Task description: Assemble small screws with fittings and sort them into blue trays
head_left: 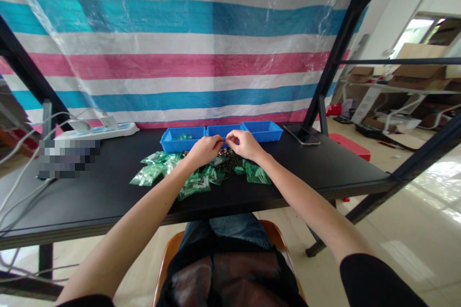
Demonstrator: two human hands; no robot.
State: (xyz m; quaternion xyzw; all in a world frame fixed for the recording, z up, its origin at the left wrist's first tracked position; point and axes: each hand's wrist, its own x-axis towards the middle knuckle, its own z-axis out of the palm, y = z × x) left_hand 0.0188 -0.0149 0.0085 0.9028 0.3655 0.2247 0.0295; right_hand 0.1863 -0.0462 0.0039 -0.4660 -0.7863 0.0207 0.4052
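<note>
the left hand (207,149) and the right hand (245,144) are brought close together, thumbs and fingers bent inward until the tips nearly meet. something small and dark shows between them, too tiny to make out, and i cannot tell how firmly either hand has it. the pile of small metal parts (227,159) lies on the tabletop (288,187) just below the fingertips, between the two wrists. green packets (196,182) spread beneath and left of the left forearm; more green packets (257,173) lie beside the right wrist. behind the hands stands a row of three blue bins (262,130).
</note>
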